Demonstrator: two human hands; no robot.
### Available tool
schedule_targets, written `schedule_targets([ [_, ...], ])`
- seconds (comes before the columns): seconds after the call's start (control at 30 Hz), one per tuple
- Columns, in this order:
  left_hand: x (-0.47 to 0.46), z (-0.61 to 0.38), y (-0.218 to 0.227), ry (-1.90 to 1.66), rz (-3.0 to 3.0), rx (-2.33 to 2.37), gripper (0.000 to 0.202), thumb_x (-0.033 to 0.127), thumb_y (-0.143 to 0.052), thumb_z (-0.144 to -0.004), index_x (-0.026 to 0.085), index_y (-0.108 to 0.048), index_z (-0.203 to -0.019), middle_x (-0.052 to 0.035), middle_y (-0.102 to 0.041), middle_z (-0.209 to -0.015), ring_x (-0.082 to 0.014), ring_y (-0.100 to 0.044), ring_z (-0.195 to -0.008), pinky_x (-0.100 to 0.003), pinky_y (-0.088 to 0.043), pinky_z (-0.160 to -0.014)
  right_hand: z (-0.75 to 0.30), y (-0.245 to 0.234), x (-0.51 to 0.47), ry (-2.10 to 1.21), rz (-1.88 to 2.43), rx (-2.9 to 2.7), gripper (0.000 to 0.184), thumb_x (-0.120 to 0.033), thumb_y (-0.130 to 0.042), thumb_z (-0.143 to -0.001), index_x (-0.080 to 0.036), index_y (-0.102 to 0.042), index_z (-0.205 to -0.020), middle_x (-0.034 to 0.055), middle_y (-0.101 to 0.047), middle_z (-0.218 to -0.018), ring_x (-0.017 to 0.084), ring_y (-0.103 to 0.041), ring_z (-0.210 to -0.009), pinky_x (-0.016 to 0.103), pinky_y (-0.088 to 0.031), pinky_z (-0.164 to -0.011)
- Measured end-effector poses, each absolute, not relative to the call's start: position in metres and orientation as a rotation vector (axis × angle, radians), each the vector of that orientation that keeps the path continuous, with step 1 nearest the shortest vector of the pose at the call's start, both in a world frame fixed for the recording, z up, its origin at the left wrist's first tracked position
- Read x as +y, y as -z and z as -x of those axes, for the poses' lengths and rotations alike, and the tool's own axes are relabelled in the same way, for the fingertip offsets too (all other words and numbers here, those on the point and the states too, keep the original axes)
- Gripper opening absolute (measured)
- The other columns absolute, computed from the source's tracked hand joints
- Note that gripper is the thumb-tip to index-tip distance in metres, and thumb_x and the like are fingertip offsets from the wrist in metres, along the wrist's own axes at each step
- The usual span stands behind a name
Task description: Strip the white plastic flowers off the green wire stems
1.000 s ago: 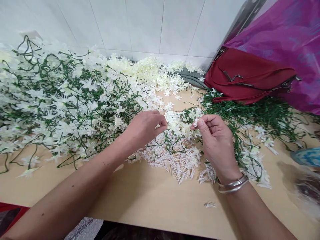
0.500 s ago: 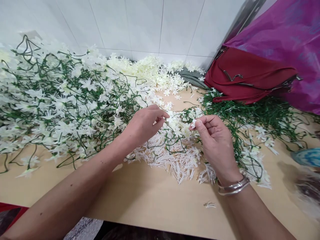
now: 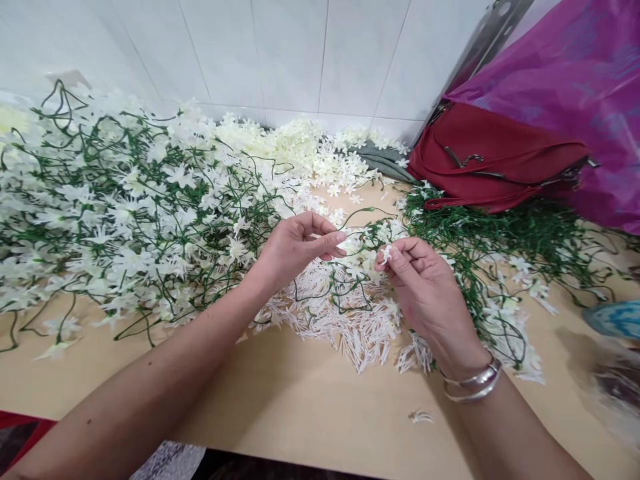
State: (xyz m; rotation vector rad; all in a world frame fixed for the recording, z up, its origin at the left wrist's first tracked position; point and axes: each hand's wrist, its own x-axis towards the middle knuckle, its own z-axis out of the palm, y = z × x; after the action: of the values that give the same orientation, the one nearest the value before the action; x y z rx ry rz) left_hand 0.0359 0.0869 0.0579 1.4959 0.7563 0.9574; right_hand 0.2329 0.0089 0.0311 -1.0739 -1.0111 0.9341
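My left hand (image 3: 300,250) is closed in a pinch over the middle of the table, with a thin green artificial stem (image 3: 356,213) curving up from its fingertips to the right. Between the thumb and fingers of my right hand (image 3: 425,287), which wears silver bangles on the wrist, is a small white artificial flower (image 3: 386,254). The two hands are apart, roughly level. Below them lies a heap of thin white stamens (image 3: 345,327), with a few green stems and small blossoms on top.
A large heap of white flowers on green stems (image 3: 125,213) covers the left side. Loose cream petals (image 3: 295,143) lie along the tiled wall (image 3: 290,53). At right are bare green stems (image 3: 480,230), a red bag (image 3: 495,153) and purple plastic (image 3: 575,87).
My left hand's fingers have closed on a green stem and lifted its end up. My right hand keeps its white flower, which has turned slightly. The view has tilted a little.
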Motion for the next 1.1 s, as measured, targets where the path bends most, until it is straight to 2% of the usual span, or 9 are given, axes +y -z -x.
schedule_targets([
  [0.13,0.087,-0.036,-0.055,-0.941,-1.539,0.723,0.014,0.022,-0.074,-0.088,0.018,-0.072,-0.101,-0.0006,-0.074,-0.079,-0.0150,-0.078,-0.071,-0.023,-0.060,-0.062,-0.231,-0.036,0.007,-1.016,1.046,-1.011,0.024,-0.041,-0.084,-0.079,-0.024,-0.067,-0.081,-0.0023,-0.064,-0.077,0.013,-0.059,-0.071,0.026,-0.050,-0.070],
  [0.3,0.086,-0.037,-0.052,-0.908,-1.539,0.727,0.017,0.028,-0.066,-0.096,0.016,-0.072,-0.106,-0.0038,-0.077,-0.083,-0.0148,-0.078,-0.070,-0.023,-0.060,-0.062,-0.228,-0.034,0.005,-1.108,1.021,-1.017,0.023,-0.040,-0.085,-0.080,-0.023,-0.068,-0.081,-0.0022,-0.066,-0.074,0.012,-0.059,-0.072,0.025,-0.048,-0.071],
  [0.47,0.083,-0.036,-0.056,-0.870,-1.596,0.744,0.031,0.030,-0.060,-0.100,0.016,-0.067,-0.127,-0.0017,-0.076,-0.075,-0.0124,-0.075,-0.068,-0.023,-0.060,-0.067,-0.229,-0.032,0.005,-1.150,1.029,-1.005,0.022,-0.039,-0.085,-0.081,-0.023,-0.069,-0.081,-0.0019,-0.067,-0.075,0.012,-0.059,-0.073,0.024,-0.047,-0.071],
  [0.53,0.081,-0.035,-0.058,-0.806,-1.672,0.727,0.034,0.029,-0.058,-0.101,0.018,-0.065,-0.132,0.0009,-0.073,-0.068,-0.0115,-0.073,-0.067,-0.022,-0.057,-0.066,-0.230,-0.034,0.005,-1.151,1.023,-0.985,0.022,-0.039,-0.085,-0.080,-0.023,-0.069,-0.081,-0.0020,-0.067,-0.075,0.012,-0.058,-0.072,0.023,-0.047,-0.069],
  [0.77,0.070,-0.036,-0.062,-0.548,-1.861,0.700,0.038,0.034,-0.052,-0.103,0.020,-0.060,-0.138,0.0088,-0.049,-0.052,-0.0110,-0.066,-0.049,-0.019,-0.037,-0.044,-0.231,-0.040,0.006,-1.116,0.960,-0.946,0.025,-0.039,-0.089,-0.076,-0.024,-0.071,-0.080,-0.0031,-0.065,-0.075,0.011,-0.056,-0.072,0.022,-0.046,-0.071],
  [0.83,0.067,-0.037,-0.061,-0.541,-1.953,0.705,0.036,0.035,-0.050,-0.104,0.021,-0.062,-0.135,0.0087,-0.049,-0.049,-0.0110,-0.064,-0.047,-0.019,-0.036,-0.044,-0.230,-0.039,0.006,-1.129,0.967,-0.956,0.024,-0.040,-0.089,-0.076,-0.024,-0.071,-0.081,-0.0031,-0.065,-0.073,0.011,-0.056,-0.071,0.022,-0.046,-0.071],
  [0.9,0.066,-0.038,-0.060,-0.602,-2.083,0.735,0.032,0.035,-0.049,-0.105,0.021,-0.068,-0.126,0.0070,-0.054,-0.051,-0.0103,-0.063,-0.048,-0.020,-0.039,-0.048,-0.229,-0.037,0.005,-1.137,0.983,-0.977,0.024,-0.040,-0.088,-0.077,-0.024,-0.071,-0.081,-0.0029,-0.066,-0.073,0.011,-0.057,-0.071,0.022,-0.046,-0.071],
  [1.03,0.065,-0.041,-0.058,-0.864,-2.283,0.718,0.024,0.027,-0.053,-0.103,0.018,-0.075,-0.102,-0.0005,-0.072,-0.074,-0.0101,-0.064,-0.064,-0.022,-0.046,-0.065,-0.227,-0.034,0.004,-1.155,1.012,-1.026,0.025,-0.041,-0.087,-0.078,-0.023,-0.071,-0.080,-0.0022,-0.067,-0.073,0.011,-0.058,-0.071,0.023,-0.046,-0.071],
  [1.1,0.065,-0.042,-0.057,-0.959,-2.251,0.694,0.023,0.025,-0.056,-0.101,0.017,-0.075,-0.093,-0.0026,-0.074,-0.080,-0.0109,-0.064,-0.071,-0.023,-0.047,-0.069,-0.228,-0.034,0.003,-1.173,1.013,-1.028,0.025,-0.042,-0.087,-0.078,-0.023,-0.072,-0.080,-0.0020,-0.067,-0.073,0.011,-0.058,-0.071,0.023,-0.046,-0.070],
])
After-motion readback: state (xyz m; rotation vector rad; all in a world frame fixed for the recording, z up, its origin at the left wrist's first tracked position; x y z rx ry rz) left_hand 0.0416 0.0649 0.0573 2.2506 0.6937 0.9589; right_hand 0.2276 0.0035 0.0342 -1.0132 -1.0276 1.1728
